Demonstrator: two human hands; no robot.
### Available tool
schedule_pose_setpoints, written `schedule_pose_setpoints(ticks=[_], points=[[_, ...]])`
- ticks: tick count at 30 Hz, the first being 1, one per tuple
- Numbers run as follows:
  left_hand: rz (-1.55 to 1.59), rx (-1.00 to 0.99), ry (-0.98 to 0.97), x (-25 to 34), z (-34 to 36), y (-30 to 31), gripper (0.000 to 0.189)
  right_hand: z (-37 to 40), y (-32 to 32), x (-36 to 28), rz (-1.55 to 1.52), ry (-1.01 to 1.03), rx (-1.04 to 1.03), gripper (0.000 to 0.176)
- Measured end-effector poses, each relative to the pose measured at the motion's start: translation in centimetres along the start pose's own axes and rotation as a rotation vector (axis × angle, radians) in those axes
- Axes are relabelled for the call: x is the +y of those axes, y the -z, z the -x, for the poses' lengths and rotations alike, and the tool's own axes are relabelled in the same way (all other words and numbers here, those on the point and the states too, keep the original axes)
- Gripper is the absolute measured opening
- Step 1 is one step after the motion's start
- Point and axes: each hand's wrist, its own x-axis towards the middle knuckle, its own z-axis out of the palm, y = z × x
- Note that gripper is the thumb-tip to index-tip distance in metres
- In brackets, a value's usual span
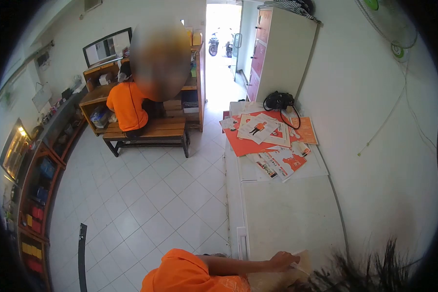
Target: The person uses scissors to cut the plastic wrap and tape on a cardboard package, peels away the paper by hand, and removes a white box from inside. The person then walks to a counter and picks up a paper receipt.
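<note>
Though blurred, a small pale item [297, 265] sits at the near end of the desk [292, 209], pinched in the left hand's [282, 262] curled fingers. Right hand out of view, finger state can't tell. Orange-and-white papers [265, 136] and black bag [279, 100] on desk's far part; lockers [287, 53] beyond desk; seated person [127, 107] on wooden bench [151, 127], left of desk.
</note>
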Motion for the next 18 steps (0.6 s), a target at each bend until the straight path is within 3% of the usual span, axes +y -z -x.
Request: schedule_pose_setpoints(ticks=[4,6,8,11,14,18], points=[[-0.010,0.132,-0.019,-1.4,-0.7,-2.1,0.065,-0.7,-0.1,1.5,0.067,-0.010,-0.031,0.070],[-0.062,0.158,-0.054,-0.5,-0.9,-0.3,0.075,-1.0,-0.3,2.2,0.045,-0.056,-0.039,0.070],[-0.201,0.154,-0.127,0.1,-1.5,2.0,0.084,-1.0,-0.5,2.6,0.151,0.023,-0.038,0.070],[-0.077,0.038,-0.283,-1.8,-3.0,1.1,0.085,-1.4,-0.8,3.8,0.114,-0.011,-0.010,0.070],[-0.033,0.048,-0.381,-4.8,-4.4,-2.6,0.084,-1.6,-1.0,4.7,0.055,-0.040,0.030,0.070],[-0.135,-0.104,-0.305,-3.3,-5.7,0.1,0.079,-1.3,-0.6,4.1,0.020,-0.058,0.055,0.072]])
